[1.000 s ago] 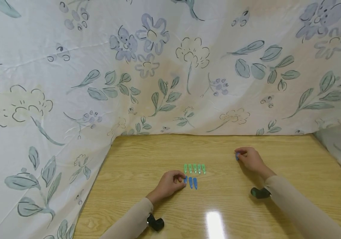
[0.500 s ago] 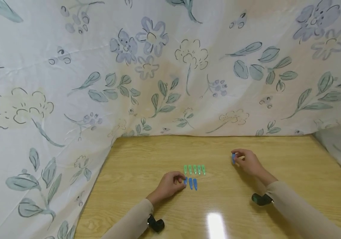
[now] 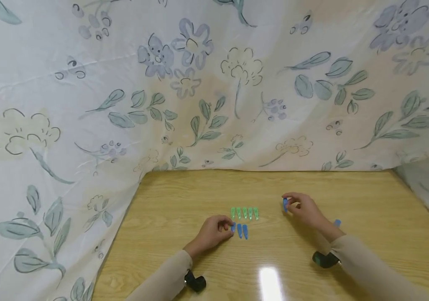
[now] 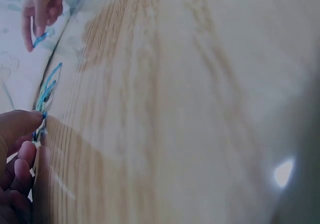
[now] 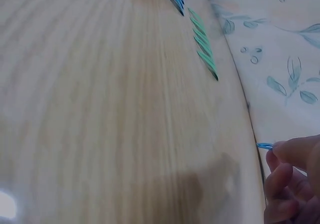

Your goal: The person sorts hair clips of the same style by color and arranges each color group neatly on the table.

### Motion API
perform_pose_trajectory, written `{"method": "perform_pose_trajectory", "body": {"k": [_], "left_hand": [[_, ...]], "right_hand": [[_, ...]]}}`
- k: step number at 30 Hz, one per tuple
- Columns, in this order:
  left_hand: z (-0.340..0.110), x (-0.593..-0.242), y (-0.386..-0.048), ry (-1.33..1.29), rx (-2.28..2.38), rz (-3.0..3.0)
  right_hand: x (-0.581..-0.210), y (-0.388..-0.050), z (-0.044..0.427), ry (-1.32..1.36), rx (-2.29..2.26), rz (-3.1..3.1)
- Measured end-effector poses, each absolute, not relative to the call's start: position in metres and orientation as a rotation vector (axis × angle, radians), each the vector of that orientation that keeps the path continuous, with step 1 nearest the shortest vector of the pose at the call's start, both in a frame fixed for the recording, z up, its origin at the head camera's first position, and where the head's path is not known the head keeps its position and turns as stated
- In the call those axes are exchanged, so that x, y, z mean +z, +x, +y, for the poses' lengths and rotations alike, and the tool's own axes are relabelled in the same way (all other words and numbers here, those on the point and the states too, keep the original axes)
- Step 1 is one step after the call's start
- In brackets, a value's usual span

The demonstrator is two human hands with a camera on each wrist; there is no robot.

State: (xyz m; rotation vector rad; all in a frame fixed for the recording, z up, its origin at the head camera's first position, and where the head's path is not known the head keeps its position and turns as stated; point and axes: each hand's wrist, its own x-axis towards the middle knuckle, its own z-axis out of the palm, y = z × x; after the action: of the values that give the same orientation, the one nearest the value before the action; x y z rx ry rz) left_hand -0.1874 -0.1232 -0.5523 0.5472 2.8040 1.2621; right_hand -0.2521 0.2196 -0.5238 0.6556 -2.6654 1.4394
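In the head view my left hand (image 3: 211, 232) pinches a blue hair clip (image 3: 233, 227) at the left end of a short row. Two more blue clips (image 3: 242, 231) lie just right of it. Behind them several green hair clips (image 3: 244, 213) are lined up side by side. My right hand (image 3: 305, 209) holds another blue hair clip (image 3: 285, 205) between thumb and fingers, above the table to the right of the green row. The right wrist view shows this clip (image 5: 265, 146) sticking out past the fingertips.
One more blue clip (image 3: 337, 223) lies on the wooden table (image 3: 184, 188), partly hidden by my right wrist. A floral cloth (image 3: 207, 125) hangs along the table's back and left edges. Light glares off the front of the tabletop.
My right hand has moved left and slightly nearer with its blue clip, baring the blue clip by the wrist. The left hand has stayed on the row's end clip.
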Motion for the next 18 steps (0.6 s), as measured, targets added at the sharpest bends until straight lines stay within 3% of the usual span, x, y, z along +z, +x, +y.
{"method": "perform_pose_trajectory", "body": {"k": [18], "left_hand": [[-0.123,-0.551,-0.187,0.532,1.277,2.789]], "right_hand": [[-0.518,-0.221,0.186,0.78,1.566,-2.694]]}}
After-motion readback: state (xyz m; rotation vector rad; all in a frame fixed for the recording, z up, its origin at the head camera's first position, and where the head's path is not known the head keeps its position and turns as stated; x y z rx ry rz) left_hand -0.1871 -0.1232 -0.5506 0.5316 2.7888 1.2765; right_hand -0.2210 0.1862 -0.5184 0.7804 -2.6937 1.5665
